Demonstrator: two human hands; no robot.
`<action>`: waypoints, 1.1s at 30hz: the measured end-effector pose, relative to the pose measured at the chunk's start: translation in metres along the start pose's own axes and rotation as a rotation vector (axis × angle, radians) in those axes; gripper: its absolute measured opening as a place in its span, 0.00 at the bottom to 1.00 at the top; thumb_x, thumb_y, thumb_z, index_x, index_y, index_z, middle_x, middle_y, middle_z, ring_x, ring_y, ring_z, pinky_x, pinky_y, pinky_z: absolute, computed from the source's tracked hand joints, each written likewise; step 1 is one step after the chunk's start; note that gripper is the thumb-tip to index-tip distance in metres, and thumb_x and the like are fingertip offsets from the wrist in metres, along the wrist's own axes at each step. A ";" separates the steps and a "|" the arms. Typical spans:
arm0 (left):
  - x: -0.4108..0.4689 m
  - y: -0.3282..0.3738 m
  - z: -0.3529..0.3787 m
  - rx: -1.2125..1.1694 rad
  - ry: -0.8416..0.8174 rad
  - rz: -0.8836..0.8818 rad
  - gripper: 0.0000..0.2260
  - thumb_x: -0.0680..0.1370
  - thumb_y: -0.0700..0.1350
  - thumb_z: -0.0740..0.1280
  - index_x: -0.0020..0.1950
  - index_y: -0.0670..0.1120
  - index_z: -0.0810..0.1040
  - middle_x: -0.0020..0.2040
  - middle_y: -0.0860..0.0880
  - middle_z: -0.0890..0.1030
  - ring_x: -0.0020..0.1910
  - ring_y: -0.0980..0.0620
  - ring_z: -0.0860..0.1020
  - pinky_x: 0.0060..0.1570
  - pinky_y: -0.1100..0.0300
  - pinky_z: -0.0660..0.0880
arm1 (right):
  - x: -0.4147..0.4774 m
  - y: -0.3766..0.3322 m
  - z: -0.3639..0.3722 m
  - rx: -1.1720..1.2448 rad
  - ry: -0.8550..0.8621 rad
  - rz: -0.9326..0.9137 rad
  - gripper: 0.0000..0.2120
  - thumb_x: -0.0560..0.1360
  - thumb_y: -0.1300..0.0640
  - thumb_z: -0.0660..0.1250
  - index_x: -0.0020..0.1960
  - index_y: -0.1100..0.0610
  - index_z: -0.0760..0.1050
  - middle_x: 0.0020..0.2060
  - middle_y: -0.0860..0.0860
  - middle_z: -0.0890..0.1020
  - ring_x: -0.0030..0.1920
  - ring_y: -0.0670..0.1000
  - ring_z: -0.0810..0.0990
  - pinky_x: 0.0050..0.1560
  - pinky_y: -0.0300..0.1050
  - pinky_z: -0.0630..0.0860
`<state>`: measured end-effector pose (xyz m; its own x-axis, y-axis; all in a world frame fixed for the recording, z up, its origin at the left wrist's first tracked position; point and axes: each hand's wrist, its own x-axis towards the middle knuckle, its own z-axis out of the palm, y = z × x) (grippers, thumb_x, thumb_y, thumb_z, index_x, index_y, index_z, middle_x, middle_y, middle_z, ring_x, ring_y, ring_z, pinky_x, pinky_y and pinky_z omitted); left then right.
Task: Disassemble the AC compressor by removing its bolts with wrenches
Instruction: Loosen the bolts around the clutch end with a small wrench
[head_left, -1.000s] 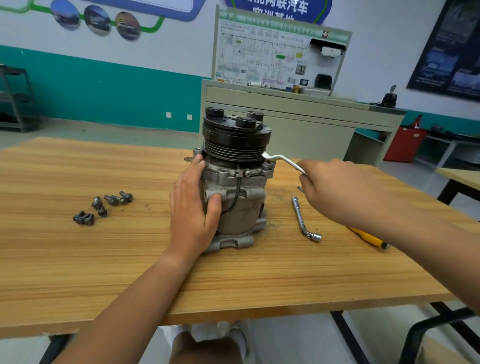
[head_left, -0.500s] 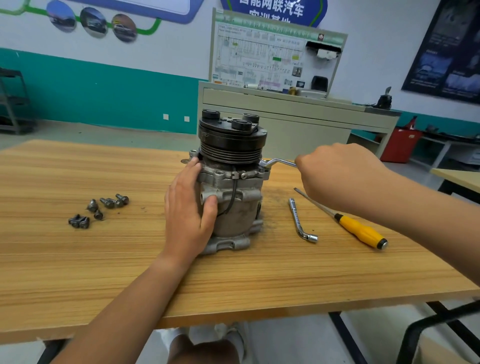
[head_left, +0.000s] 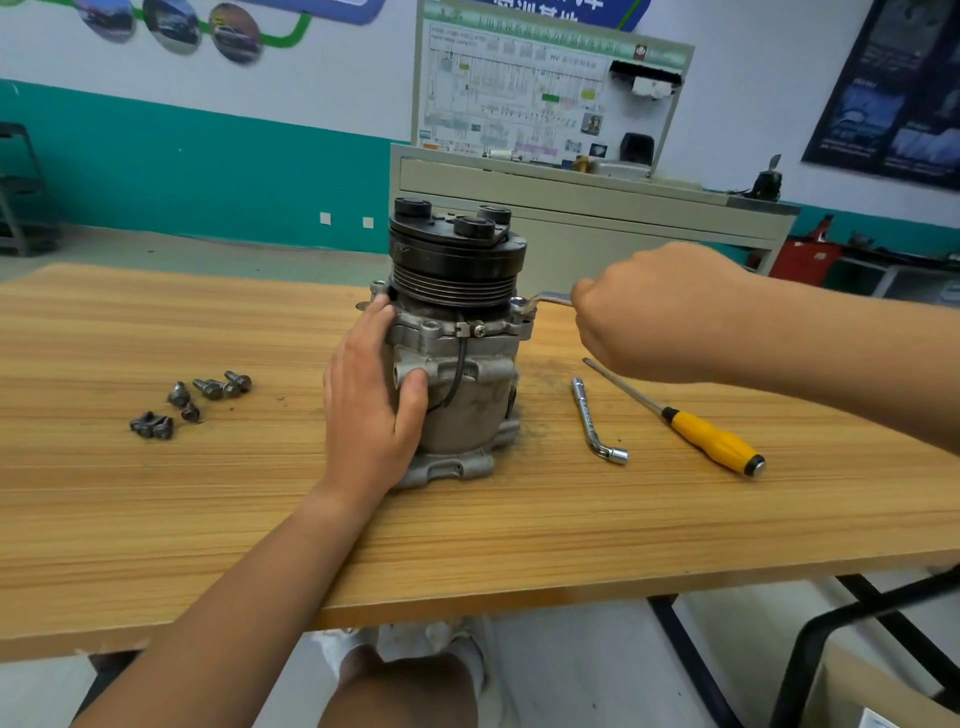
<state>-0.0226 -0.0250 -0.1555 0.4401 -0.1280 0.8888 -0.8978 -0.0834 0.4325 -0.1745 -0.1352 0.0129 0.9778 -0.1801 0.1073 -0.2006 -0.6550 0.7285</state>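
The AC compressor stands upright on the wooden table, its black grooved pulley on top. My left hand grips the left side of its grey body, thumb across the front. My right hand holds the handle of a silver ring wrench. The wrench's ring end sits on a bolt at the right side of the flange, just under the pulley. Several removed bolts lie loose on the table to the left.
An L-shaped socket wrench and a yellow-handled screwdriver lie on the table right of the compressor. A grey training cabinet with a wiring board stands behind the table. A black frame is at the lower right.
My right hand has swung the wrench handle away from me and upward around the bolt, uncovering the screwdriver. My left hand keeps its grip on the compressor.
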 end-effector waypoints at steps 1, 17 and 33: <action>0.000 0.001 -0.001 -0.001 -0.001 -0.004 0.22 0.76 0.47 0.55 0.70 0.47 0.58 0.70 0.49 0.64 0.69 0.51 0.63 0.68 0.62 0.57 | 0.000 0.001 0.002 0.024 0.002 0.005 0.12 0.81 0.55 0.51 0.45 0.59 0.69 0.27 0.50 0.66 0.26 0.47 0.64 0.24 0.40 0.58; 0.001 -0.001 -0.001 -0.007 -0.001 0.000 0.22 0.76 0.47 0.56 0.70 0.46 0.59 0.70 0.48 0.64 0.68 0.50 0.63 0.68 0.66 0.56 | 0.020 0.026 0.037 -0.088 0.063 -0.038 0.08 0.78 0.60 0.54 0.57 0.56 0.65 0.28 0.49 0.69 0.24 0.47 0.64 0.22 0.40 0.56; 0.000 -0.004 -0.002 -0.003 -0.001 -0.017 0.24 0.76 0.49 0.56 0.71 0.47 0.61 0.70 0.48 0.65 0.69 0.56 0.62 0.67 0.53 0.60 | 0.044 0.019 0.072 0.668 0.651 0.353 0.11 0.80 0.57 0.54 0.56 0.63 0.70 0.34 0.53 0.74 0.31 0.54 0.70 0.30 0.44 0.61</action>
<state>-0.0186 -0.0228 -0.1570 0.4552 -0.1278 0.8812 -0.8902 -0.0826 0.4479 -0.1401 -0.2088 -0.0174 0.6582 -0.1381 0.7401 -0.2840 -0.9559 0.0743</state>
